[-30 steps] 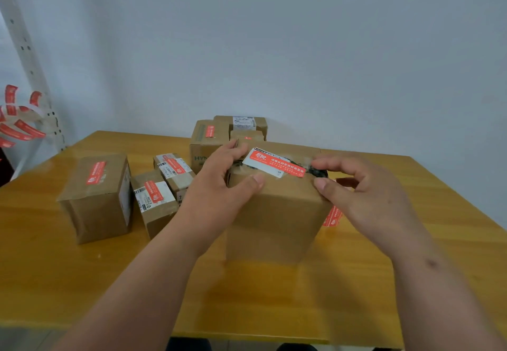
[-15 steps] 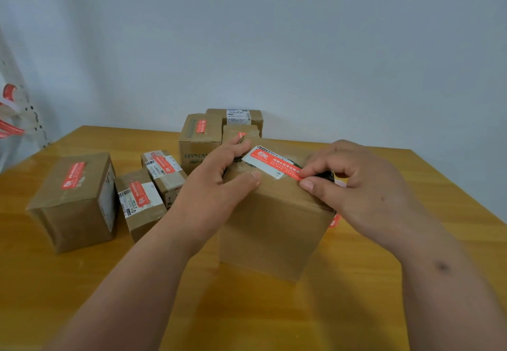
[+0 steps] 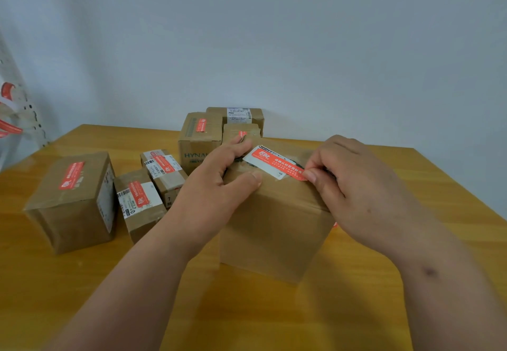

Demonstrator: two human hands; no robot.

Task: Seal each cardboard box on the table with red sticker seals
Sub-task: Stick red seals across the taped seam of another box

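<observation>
- Head view, step in hand: the red sticker seal lies across the top of the cardboard box at the near centre of the table, over a white label.
- Left hand: fingers curled over the box's left top edge, thumb on the near face, gripping the box to steady it.
- Right hand: thumb and forefinger pinch the right end of the seal at the box's top near edge.
- Procedure, judged: keep the left hand's grip firm so the box cannot slide; lay the pinched end down across the flap seam, then smooth from the stuck left end toward the right to avoid wrinkles. Whether the left end is fully stuck cannot be told.
- Risk, judged: a crooked pull would lift the stuck end or crease the seal.
- Progress, judged: the other boxes in view already carry red seals: large box at left, two small boxes beside it, and a far group.
- Head view, writing: the far box's side reads "HYNA", the rest hidden by the left hand.
- Seal text: white characters on red, too small to read with certainty.
- White labels with barcodes appear on several boxes; their text is illegible.
- More red seals hang at the far left edge.
</observation>
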